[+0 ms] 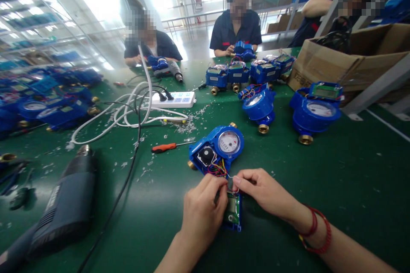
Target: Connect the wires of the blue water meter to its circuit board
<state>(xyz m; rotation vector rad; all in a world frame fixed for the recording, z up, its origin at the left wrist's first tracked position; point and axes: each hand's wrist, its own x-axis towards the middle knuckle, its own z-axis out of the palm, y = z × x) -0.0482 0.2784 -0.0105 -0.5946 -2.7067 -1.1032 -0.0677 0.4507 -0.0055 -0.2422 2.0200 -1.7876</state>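
Note:
A blue water meter (pixel 221 147) with a round dial lies before me, its side compartment open on a black round part and a bundle of colored wires (pixel 219 167). Thin wires run from it toward a green circuit board (pixel 234 210) in a blue cover just below. My left hand (pixel 206 202) is closed in a pinch at the board's upper left edge, partly covering it. My right hand (pixel 256 185) pinches at the thin wires above the board, thumb and forefinger together. The fingertips of both hands nearly meet; exactly which wire each one grips is too small to make out.
An orange-handled screwdriver (pixel 165 147) lies beyond my left hand. A heat gun (pixel 68 200) and black cord are at left. A white power strip (pixel 176 100), plastic scraps, more blue meters (pixel 317 113) and a cardboard box (pixel 349 59) stand farther off. Co-workers (pixel 236 25) sit opposite.

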